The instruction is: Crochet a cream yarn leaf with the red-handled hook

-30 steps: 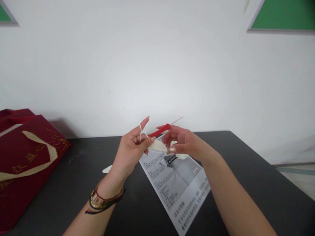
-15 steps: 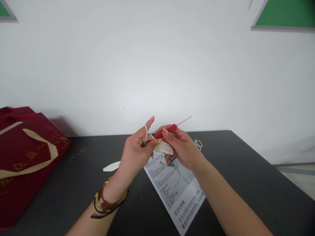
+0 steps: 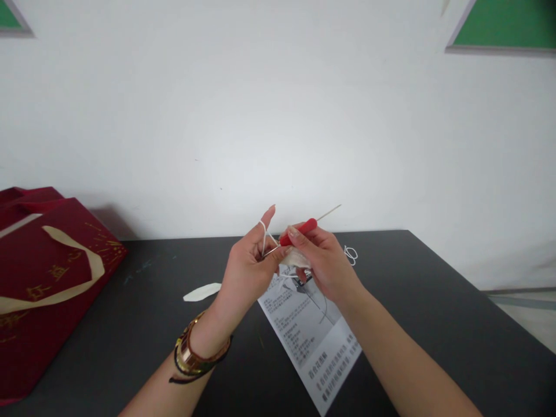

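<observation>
Between my hands is a small white crochet piece, partly hidden by my fingers. My left hand pinches its left edge, and white yarn loops around the raised index finger. In my right hand is a crochet hook with a red handle, gripped between thumb and fingers. Its thin metal shaft reaches left to the left fingertips, while another thin metal end sticks out at the upper right. A finished-looking white leaf-shaped piece lies on the table left of my left wrist.
Beneath my hands a printed sheet lies on the black table. Loose white yarn curls behind my right hand. A dark red gift bag with a cream ribbon stands at the left. The white wall rises behind the table.
Both hands have shifted slightly right. The hook's metal shaft now shows at the left fingertips, and less of the white crochet piece is visible.
</observation>
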`<action>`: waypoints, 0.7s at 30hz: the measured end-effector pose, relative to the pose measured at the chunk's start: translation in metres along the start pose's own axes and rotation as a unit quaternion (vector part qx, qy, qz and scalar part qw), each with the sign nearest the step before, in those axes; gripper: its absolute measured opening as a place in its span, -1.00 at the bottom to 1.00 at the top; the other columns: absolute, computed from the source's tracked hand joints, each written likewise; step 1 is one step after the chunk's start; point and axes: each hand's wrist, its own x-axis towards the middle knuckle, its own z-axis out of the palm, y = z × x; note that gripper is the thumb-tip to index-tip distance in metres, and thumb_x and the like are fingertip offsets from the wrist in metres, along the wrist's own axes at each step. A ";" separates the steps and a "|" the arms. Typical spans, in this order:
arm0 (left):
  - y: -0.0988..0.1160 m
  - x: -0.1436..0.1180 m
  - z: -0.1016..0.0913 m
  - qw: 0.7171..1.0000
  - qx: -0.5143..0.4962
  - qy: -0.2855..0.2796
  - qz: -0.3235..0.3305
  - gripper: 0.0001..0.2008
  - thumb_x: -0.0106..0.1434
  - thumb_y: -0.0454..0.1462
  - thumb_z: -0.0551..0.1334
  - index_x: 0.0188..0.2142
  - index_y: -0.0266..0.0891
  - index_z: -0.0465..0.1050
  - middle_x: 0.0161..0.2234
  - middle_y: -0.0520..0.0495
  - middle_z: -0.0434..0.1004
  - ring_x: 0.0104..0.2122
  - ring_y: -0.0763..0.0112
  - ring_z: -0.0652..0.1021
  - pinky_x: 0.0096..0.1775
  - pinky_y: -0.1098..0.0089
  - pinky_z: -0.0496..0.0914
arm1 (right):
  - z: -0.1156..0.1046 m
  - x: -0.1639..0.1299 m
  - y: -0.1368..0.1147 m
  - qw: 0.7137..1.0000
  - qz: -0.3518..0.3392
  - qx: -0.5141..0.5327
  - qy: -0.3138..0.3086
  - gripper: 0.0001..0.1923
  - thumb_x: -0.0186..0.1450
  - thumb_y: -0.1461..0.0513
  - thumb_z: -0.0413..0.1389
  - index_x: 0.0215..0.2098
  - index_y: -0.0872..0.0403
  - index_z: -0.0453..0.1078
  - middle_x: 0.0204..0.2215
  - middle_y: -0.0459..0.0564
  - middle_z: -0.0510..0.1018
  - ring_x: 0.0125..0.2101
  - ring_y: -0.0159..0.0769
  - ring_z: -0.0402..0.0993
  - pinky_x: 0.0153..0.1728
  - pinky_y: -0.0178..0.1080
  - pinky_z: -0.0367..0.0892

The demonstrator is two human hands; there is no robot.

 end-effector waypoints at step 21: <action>0.021 -0.017 -0.006 0.991 -0.116 -0.052 -0.033 -0.27 0.11 -0.35 0.36 0.23 0.03 0.19 -0.49 0.13 0.33 -0.48 0.55 0.34 -0.40 0.48 0.25 | -0.001 -0.010 -0.012 0.975 -0.025 0.216 0.043 -0.86 0.08 0.21 0.34 -0.42 0.03 0.49 -0.57 -0.16 0.51 -0.54 -0.47 0.39 -0.54 -0.43 0.29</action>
